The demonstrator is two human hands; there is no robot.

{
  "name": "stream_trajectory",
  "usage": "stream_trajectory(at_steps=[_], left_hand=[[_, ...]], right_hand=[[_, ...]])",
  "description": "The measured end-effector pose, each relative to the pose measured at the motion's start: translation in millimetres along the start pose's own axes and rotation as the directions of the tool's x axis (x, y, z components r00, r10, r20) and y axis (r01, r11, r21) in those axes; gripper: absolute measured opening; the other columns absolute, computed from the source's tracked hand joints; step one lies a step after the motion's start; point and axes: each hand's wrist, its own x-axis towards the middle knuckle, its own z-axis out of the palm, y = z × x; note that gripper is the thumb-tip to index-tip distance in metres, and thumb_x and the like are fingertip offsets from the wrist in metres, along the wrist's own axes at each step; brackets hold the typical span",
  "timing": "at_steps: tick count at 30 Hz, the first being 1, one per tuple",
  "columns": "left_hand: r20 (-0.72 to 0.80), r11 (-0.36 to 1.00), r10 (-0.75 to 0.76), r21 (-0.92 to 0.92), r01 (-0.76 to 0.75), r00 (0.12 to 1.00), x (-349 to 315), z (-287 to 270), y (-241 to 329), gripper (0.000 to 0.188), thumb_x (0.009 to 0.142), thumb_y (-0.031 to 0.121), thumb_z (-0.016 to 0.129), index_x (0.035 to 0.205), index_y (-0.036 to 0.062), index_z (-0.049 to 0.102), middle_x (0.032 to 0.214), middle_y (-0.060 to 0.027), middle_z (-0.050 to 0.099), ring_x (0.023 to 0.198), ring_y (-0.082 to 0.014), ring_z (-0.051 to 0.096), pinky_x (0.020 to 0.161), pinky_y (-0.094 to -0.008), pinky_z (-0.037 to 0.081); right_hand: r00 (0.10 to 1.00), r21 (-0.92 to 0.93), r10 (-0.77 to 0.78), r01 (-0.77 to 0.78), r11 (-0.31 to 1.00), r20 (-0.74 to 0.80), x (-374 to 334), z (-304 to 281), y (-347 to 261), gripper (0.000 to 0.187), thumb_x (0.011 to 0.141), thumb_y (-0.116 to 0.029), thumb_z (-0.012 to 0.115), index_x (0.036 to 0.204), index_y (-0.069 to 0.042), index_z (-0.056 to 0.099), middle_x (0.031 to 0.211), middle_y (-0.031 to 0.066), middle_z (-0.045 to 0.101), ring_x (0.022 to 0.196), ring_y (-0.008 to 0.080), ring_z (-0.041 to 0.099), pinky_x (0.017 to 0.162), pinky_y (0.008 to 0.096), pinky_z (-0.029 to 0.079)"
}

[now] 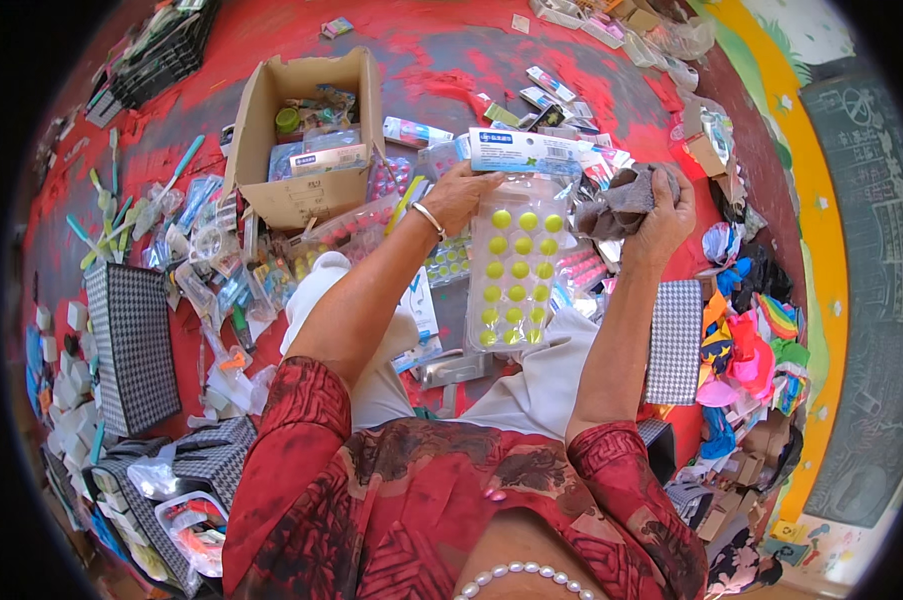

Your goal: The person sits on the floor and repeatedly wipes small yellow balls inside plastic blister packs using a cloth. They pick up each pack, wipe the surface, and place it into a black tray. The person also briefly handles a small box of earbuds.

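Observation:
My left hand (455, 203), a pale bangle on its wrist, grips the upper left edge of a clear plastic pack (503, 306) just below its white-and-blue header card (523, 152). Rows of round yellow-green pieces show through the pack's front, and it hangs upright in front of me. To the right, my right hand (663, 222) is closed around a crumpled grey-brown cloth (611, 208), held close beside the pack's upper right edge. Whether the cloth touches the pack I cannot tell. More packs with green pieces (448, 262) lie below my left wrist.
An open cardboard box (301, 190) with packages inside stands ahead on the left. Houndstooth-patterned boxes (134, 345) flank me. Loose plastic goods (211, 270) are heaped on the left, colourful fabric items (746, 355) on the right. Small cartons (551, 85) lie scattered ahead on the red floor.

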Motion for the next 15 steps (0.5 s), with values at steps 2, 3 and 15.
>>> stream_trajectory(at_steps=[2, 3, 15], left_hand=[[-0.029, 1.000, -0.023, 0.016, 0.024, 0.999, 0, 4, 1, 0.023, 0.087, 0.013, 0.052, 0.108, 0.0041, 0.056, 0.099, -0.0036, 0.060, 0.088, -0.0123, 0.056, 0.076, -0.0298, 0.047], [-0.004, 1.000, 0.012, 0.007, -0.012, 1.000, 0, 5, 1, 0.023, 0.087, 0.012, 0.052, 0.107, 0.0041, 0.056, 0.098, -0.0036, 0.060, 0.088, -0.0126, 0.056, 0.075, -0.0301, 0.048], [-0.037, 0.982, 0.096, -0.161, -0.101, 0.995, 0, -12, 17, 0.030, 0.086, 0.007, 0.052, 0.116, 0.0011, 0.048, 0.114, -0.0110, 0.055, 0.103, -0.0213, 0.054, 0.089, -0.0362, 0.045]], right_hand=[[0.996, -0.352, -0.084, 0.074, 0.933, -0.011, -2, 4, 14, 0.016, 0.077, -0.007, 0.062, 0.091, -0.001, 0.056, 0.081, 0.0107, 0.059, 0.070, 0.0204, 0.060, 0.061, 0.0299, 0.050], [0.999, -0.535, -0.044, 0.046, 0.844, 0.017, -8, 10, 21, 0.018, 0.077, -0.009, 0.063, 0.092, -0.001, 0.056, 0.082, 0.0102, 0.059, 0.072, 0.0203, 0.060, 0.064, 0.0303, 0.049], [0.815, 0.174, 0.523, -0.569, 0.804, 0.248, 3, -52, 19, 0.022, 0.082, -0.025, 0.061, 0.076, -0.006, 0.053, 0.064, 0.0033, 0.053, 0.051, 0.0145, 0.053, 0.046, 0.0271, 0.046]])
